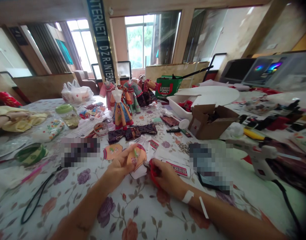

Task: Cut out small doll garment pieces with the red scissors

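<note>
My left hand (120,166) pinches an orange printed piece (140,154) with a dark red border and white backing around it. Closed around red-handled scissors (155,175) is my right hand (166,176); the small blades meet the edge of the piece. A similar orange cutout (113,151) lies flat just left of the held one. Behind my hands is a strip of dark patterned fabric (133,132). Printed paper with a red and black band (177,169) lies to the right, beneath my right wrist's far side.
Doll forms in dresses (121,111) stand at the back. An open cardboard box (212,121) and a white tray (179,106) are at right, with a glue gun (260,156) nearer. A green tape roll (30,154) lies left. Another person's hand (14,115) touches yellow cloth.
</note>
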The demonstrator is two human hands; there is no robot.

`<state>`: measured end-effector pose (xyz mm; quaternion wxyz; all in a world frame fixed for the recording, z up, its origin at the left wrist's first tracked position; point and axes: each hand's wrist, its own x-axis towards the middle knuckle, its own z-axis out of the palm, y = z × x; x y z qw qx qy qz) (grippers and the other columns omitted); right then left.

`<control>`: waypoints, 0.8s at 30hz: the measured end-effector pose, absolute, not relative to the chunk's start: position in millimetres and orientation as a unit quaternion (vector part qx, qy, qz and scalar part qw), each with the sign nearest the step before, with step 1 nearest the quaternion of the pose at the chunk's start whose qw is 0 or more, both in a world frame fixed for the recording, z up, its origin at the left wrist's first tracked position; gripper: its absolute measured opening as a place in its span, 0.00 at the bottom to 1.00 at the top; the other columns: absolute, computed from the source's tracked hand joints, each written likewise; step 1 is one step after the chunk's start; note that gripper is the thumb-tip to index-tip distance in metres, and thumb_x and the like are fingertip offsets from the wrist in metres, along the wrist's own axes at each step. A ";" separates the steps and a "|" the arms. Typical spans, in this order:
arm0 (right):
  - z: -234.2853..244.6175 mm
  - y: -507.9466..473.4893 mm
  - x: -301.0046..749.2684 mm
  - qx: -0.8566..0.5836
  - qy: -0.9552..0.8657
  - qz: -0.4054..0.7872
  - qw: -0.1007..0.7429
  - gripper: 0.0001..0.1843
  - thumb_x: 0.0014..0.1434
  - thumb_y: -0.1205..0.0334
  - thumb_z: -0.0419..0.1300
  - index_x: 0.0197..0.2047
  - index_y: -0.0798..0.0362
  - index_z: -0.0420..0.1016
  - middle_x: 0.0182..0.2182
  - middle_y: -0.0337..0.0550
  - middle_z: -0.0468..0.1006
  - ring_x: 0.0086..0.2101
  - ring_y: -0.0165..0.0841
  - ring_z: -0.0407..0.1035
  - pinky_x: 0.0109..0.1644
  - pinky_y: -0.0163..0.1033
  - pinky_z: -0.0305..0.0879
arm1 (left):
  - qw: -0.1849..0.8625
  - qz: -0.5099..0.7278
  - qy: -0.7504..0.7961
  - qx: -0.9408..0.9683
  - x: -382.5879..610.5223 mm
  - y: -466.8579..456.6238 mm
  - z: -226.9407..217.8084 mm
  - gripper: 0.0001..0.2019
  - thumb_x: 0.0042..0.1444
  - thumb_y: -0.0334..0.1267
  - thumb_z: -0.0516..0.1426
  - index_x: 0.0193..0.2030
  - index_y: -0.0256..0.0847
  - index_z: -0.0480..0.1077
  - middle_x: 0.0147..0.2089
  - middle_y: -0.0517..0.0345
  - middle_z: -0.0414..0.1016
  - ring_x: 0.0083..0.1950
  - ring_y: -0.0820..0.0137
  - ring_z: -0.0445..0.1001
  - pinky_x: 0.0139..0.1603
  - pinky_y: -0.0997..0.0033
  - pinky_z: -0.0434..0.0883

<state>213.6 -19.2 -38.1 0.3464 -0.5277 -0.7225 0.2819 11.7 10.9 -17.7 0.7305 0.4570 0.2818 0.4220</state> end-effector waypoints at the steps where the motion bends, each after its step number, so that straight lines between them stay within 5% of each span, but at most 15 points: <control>1: -39.0 -16.8 215.0 -0.521 -0.723 0.281 0.356 0.10 0.46 0.70 0.58 0.24 0.51 0.59 0.20 0.33 0.64 0.23 0.28 0.55 0.26 0.32 0.51 | 0.718 0.433 0.281 0.467 11.7 11.2 -17.6 0.32 0.48 0.34 0.65 0.61 0.50 0.64 0.45 0.57 0.77 0.42 0.72 0.73 0.42 0.77 0.67; 4: -36.9 -13.8 221.0 -0.510 -0.717 0.270 0.391 0.11 0.48 0.70 0.56 0.23 0.51 0.55 0.20 0.32 0.60 0.23 0.28 0.53 0.27 0.33 0.51 | 0.702 0.447 0.299 0.466 10.7 15.2 -17.0 0.32 0.46 0.32 0.66 0.59 0.46 0.66 0.48 0.54 0.77 0.45 0.67 0.75 0.45 0.73 0.69; 8: -32.4 -19.7 227.1 -0.493 -0.736 0.290 0.363 0.11 0.46 0.71 0.57 0.23 0.51 0.56 0.20 0.33 0.61 0.23 0.28 0.52 0.27 0.33 0.51 | 0.716 0.436 0.354 0.415 9.3 22.4 -19.6 0.16 0.50 0.40 0.64 0.44 0.34 0.76 0.40 0.47 0.80 0.39 0.66 0.77 0.42 0.71 0.71; 12: -32.3 -22.8 228.6 -0.492 -0.732 0.301 0.363 0.10 0.42 0.75 0.56 0.24 0.52 0.59 0.21 0.33 0.63 0.24 0.28 0.54 0.27 0.33 0.52 | 0.682 0.454 0.403 0.407 7.8 25.3 -22.8 0.13 0.42 0.36 0.68 0.37 0.35 0.78 0.33 0.54 0.80 0.31 0.74 0.75 0.33 0.79 0.69; 17: -26.8 -19.3 230.1 -0.469 -0.654 0.395 0.442 0.09 0.49 0.64 0.61 0.26 0.52 0.62 0.23 0.35 0.66 0.24 0.28 0.57 0.27 0.34 0.54 | 0.710 0.451 0.366 0.398 5.9 23.4 -18.0 0.17 0.42 0.33 0.68 0.42 0.36 0.78 0.30 0.57 0.79 0.27 0.76 0.73 0.28 0.81 0.67; 24: -18.7 -21.1 228.3 -0.407 -0.538 0.542 0.500 0.16 0.51 0.54 0.65 0.29 0.52 0.62 0.31 0.40 0.72 0.31 0.32 0.67 0.31 0.36 0.64 | 0.761 0.404 0.276 0.426 7.9 13.4 -10.7 0.17 0.53 0.36 0.62 0.51 0.39 0.74 0.48 0.48 0.78 0.44 0.64 0.77 0.44 0.70 0.71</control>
